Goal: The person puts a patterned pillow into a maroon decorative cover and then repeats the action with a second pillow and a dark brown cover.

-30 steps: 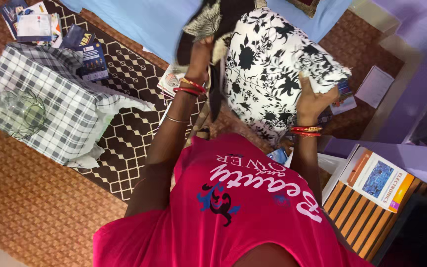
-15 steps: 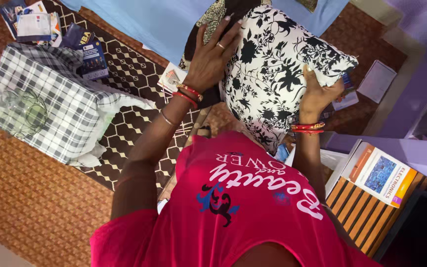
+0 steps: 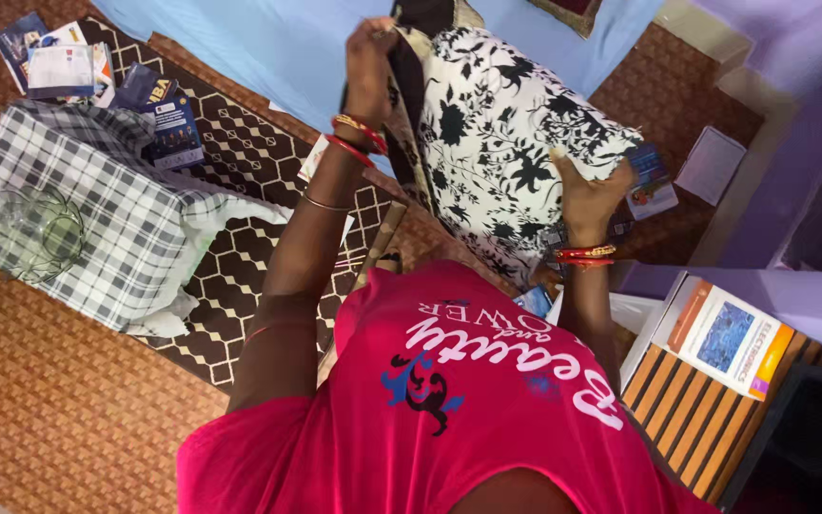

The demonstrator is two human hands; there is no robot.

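The black-and-white floral pillow (image 3: 516, 143) was held up over the blue sheet (image 3: 268, 48), far side of the scene. Half a second before, the left hand (image 3: 371, 48) lay flat on it; now it had slid to the far edge and pinched the dark patterned cover (image 3: 409, 105). The right hand (image 3: 587, 195) gripped the pillow's right corner, wrist bent back.

You hold a white pillow (image 3: 516, 143) printed with black flowers, beside a dark brown cover (image 3: 409, 86). Red bangles (image 3: 582, 254) ring your wrists. Your shirt (image 3: 459, 400) is bright pink. Nearby: a grey-and-white checked cloth (image 3: 107, 209), pale blue sheet (image 3: 278, 48), brown-and-cream geometric rug (image 3: 249, 247).
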